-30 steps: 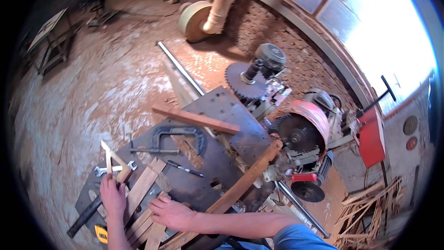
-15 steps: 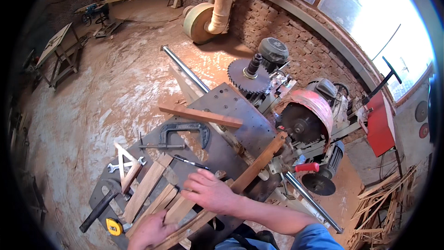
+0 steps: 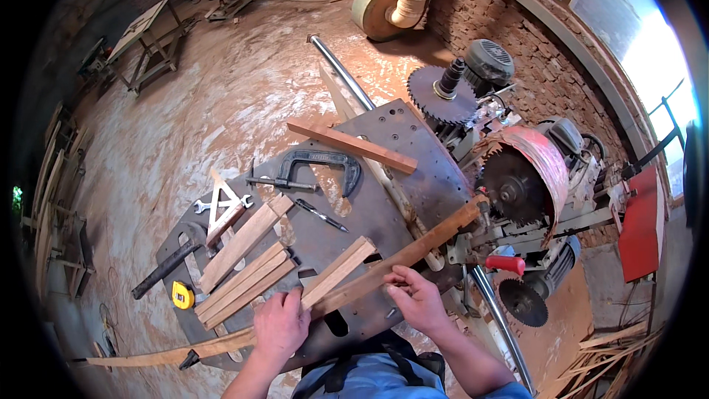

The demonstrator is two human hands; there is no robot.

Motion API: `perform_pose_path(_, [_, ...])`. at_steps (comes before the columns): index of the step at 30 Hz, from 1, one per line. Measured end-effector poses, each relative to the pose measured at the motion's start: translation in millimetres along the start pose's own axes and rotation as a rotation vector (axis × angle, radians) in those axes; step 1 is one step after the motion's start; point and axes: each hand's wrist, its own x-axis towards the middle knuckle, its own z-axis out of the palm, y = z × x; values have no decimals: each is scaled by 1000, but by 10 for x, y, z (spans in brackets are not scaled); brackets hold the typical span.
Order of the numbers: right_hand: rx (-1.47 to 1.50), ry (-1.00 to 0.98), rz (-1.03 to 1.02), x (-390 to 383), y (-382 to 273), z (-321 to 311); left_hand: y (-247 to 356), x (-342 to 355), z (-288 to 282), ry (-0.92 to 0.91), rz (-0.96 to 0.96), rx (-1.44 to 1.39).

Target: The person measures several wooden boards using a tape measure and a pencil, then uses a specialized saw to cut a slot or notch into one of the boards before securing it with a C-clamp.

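A long, narrow wooden strip (image 3: pixel 425 240) crosses the near part of a dark metal machine table (image 3: pixel 399 210), its far end close to the toothed saw blade (image 3: pixel 509 186). My left hand (image 3: pixel 282 323) closes over this strip, beside the near end of a short wooden slat (image 3: pixel 340 272). Farther right, my right hand (image 3: pixel 418 300) has its thumb and fingers curled together at the strip's near edge. Anything between those fingertips is too small to make out. More wooden slats (image 3: pixel 247 284) and a wider board (image 3: pixel 246 242) lie left of the short slat.
On the table lie a C-clamp (image 3: pixel 351 166), a pen (image 3: pixel 321 216), a wooden triangle (image 3: pixel 221 210), a hammer (image 3: pixel 166 266), a yellow tape measure (image 3: pixel 182 295) and a reddish wood bar (image 3: pixel 351 145). A second saw blade (image 3: pixel 443 96) stands beyond; scrap strips (image 3: pixel 613 355) are piled right.
My right hand has come off the short slats and moved right along the long strip. My left hand has shifted right and away from me. The whole view has turned slightly.
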Motion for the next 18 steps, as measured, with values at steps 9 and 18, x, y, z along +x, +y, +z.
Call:
perform_pose_path(9, [-101, -106, -75, -123, -324, -414, 332, -147, 147, 25, 18, 51])
perform_pose_path(18, [14, -90, 151, -443, -259, -927, 645, 39, 147, -17, -52, -44])
